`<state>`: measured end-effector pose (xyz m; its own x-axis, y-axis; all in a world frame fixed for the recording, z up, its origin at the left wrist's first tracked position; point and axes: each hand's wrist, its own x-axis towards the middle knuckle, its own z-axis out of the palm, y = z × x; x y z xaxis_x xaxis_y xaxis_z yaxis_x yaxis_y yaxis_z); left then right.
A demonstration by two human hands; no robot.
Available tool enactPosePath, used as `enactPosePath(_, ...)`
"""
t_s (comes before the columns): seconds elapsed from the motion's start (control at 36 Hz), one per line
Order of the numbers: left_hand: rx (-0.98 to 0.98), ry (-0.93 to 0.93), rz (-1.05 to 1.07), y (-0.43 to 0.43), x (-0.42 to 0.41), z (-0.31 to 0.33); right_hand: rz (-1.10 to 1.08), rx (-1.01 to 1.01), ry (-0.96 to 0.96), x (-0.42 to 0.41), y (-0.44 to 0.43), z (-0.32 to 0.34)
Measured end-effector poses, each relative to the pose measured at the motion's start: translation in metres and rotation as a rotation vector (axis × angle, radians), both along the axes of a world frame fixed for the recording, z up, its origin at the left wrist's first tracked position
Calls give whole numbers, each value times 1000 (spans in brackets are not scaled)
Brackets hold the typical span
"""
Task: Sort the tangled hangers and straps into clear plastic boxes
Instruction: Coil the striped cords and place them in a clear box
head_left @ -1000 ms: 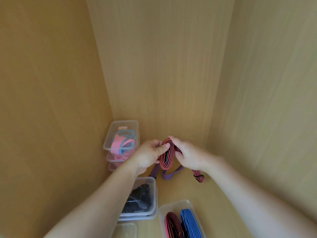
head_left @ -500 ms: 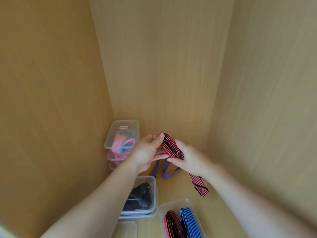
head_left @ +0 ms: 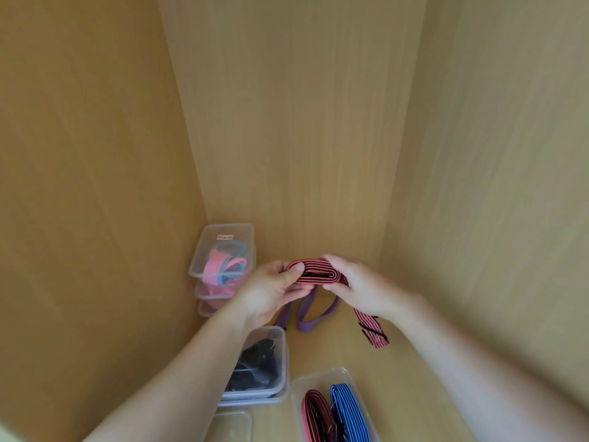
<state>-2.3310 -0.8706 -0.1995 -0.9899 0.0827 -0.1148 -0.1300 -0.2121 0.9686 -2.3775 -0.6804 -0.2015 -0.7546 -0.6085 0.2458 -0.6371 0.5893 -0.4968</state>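
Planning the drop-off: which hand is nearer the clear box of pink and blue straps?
Left. The left hand pinches one end of the folded red striped strap, just right of the pink-and-blue strap box; the right hand grips the other end, farther right.

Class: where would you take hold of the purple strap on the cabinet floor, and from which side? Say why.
Probably pinch the purple strap at its near bend, coming from above at the front. That bend lies exposed on the floor; its far part is hidden by the left hand, the right hand and their red striped strap.
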Motion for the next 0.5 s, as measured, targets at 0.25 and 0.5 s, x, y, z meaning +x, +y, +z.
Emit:
enactPosePath(0.25,239,17,81,16,5,-12,-163,-68,-81,5,-9,-13)
enactPosePath(0.5,-575,62,-6,-2,0,1,-85,107,-137,5,-2,10)
